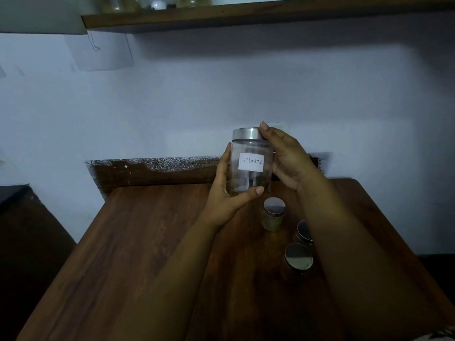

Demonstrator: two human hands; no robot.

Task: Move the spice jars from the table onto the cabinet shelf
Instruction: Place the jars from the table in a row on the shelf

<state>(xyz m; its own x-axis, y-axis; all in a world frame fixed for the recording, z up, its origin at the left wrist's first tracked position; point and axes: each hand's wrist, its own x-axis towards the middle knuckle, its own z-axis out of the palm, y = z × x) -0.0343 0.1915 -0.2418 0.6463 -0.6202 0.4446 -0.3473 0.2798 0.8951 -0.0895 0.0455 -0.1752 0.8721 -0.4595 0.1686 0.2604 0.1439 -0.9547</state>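
Cloves jar (251,163), clear glass with a silver lid and a white handwritten label, sits upright between your two hands, lifted above the far edge of the wooden table (138,242). Your left hand (227,195) cups it from about eight o'clock, thumb curled under the base and fingers wrapped round the back. Your right hand (286,158) closes on it from three o'clock, one fingertip up against the lid's rim. A small dark heap lies at the jar's bottom. Three more lidded jars stand on the table at five o'clock of the held one: the nearest jar (273,214) just below it, the middle jar (304,233) partly hidden by your right forearm, the closest jar (298,260) beside it. The shelf (246,17) runs overhead at twelve o'clock.
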